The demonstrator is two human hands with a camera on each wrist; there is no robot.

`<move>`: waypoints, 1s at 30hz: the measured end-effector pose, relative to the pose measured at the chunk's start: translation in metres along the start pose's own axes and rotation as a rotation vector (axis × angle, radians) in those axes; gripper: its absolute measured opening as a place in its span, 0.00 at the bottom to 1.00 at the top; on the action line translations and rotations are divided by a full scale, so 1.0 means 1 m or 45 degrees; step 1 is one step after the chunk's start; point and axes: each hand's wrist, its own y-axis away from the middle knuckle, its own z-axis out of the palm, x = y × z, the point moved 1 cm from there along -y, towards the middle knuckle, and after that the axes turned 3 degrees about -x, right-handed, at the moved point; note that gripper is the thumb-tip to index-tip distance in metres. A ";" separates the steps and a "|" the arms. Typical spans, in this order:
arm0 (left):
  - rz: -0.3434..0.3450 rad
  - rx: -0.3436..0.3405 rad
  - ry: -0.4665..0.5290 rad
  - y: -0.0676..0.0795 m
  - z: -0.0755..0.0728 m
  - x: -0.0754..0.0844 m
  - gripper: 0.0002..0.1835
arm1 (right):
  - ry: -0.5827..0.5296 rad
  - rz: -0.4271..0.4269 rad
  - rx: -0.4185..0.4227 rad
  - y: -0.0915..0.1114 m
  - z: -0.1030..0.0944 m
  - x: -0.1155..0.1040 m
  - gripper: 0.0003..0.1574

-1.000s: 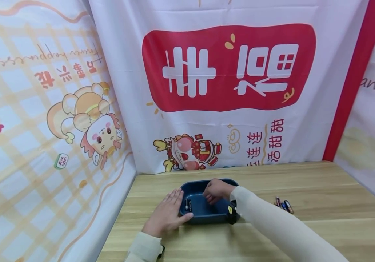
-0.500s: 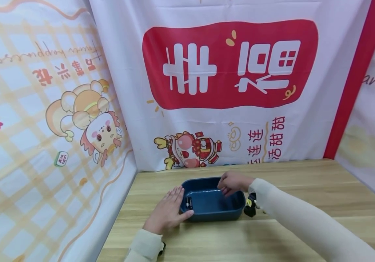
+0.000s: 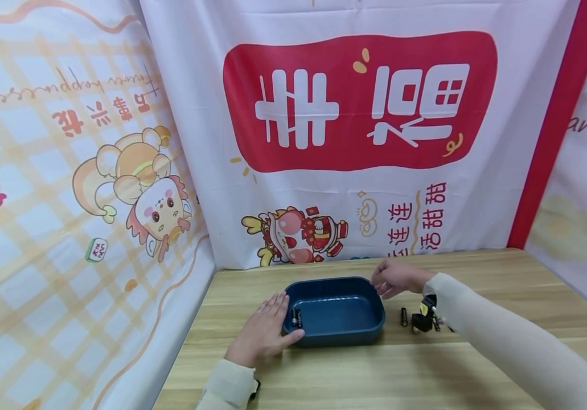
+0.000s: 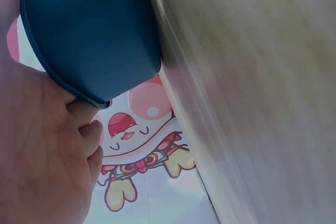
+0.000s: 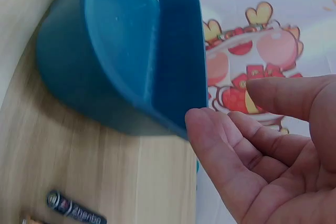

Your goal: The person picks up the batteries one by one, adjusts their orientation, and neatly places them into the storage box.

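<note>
My left hand (image 3: 262, 330) rests against the left end of a dark blue plastic basin (image 3: 334, 340), fingers fairly straight at the rim and thumb along the near side. In the left wrist view, the hand (image 4: 47, 145) lies along the basin's rim. Two dark batteries (image 3: 296, 317) lie inside the basin at its left end. My right hand (image 3: 398, 277) is at the far right corner, loosely bent, with nothing in its grasp. The right wrist view shows a fingertip of that hand (image 5: 273, 166) right at the rim. A black battery (image 5: 76, 207) lies outside the basin.
On the wooden table (image 3: 334, 376), a black battery (image 3: 403, 316) lies right of the basin. More batteries (image 3: 437, 324) lie farther right, partly hidden by the right wrist camera (image 3: 423, 320). Printed cloth (image 3: 360, 188) hangs behind the table and along both sides.
My right hand has moved right, from over the basin's inside to its far right corner. A black battery beside the basin has come into sight. The left hand has stayed put.
</note>
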 end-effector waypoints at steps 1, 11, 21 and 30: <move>-0.002 -0.004 0.001 0.000 0.000 0.000 0.53 | 0.000 -0.009 0.002 0.002 -0.003 0.002 0.16; -0.002 -0.004 -0.003 0.001 0.001 0.000 0.52 | -0.074 -0.012 0.001 0.018 -0.023 0.020 0.15; 0.001 0.007 -0.004 0.000 0.002 0.000 0.52 | -0.062 0.028 0.037 0.032 -0.035 0.033 0.17; 0.002 0.010 -0.004 0.000 0.003 -0.001 0.52 | -0.091 0.065 0.078 0.045 -0.044 0.050 0.23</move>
